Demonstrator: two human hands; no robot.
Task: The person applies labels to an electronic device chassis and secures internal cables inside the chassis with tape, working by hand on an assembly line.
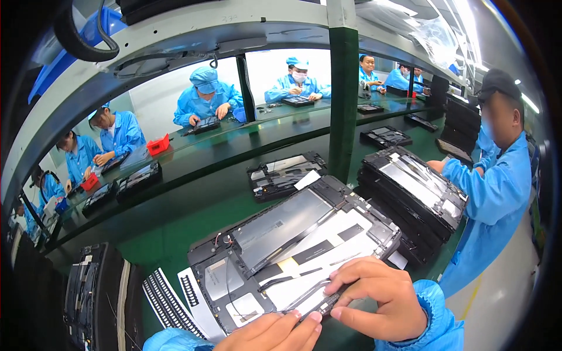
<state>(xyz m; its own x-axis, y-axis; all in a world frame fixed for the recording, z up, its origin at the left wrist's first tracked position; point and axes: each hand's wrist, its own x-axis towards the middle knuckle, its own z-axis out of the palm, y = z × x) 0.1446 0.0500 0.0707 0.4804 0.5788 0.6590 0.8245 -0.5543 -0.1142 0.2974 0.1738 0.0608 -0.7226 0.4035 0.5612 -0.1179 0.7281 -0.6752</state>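
Note:
In front of me lies an opened tablet-like device (295, 222), a black housing with a large grey battery-like plate, white areas, dark ribbon strips and thin cables. It sits tilted, its right end farther away. My left hand (275, 333) rests at its near edge, fingers stretched and lying along the frame. My right hand (380, 298) is a little farther right, index fingertip on the edge by a thin dark cable, thumb just outside that edge. Both sets of fingertips are close together. White sheets of black stickers (172, 301) stick out under the device's left end.
To the right rises a stack of similar black housings (413, 193); more housings (96, 292) stand at the left. Another opened unit (287, 172) lies behind, near a green post (343, 105). A person in blue (492, 175) stands at the right; several co-workers sit across the bench beside red bins (158, 145).

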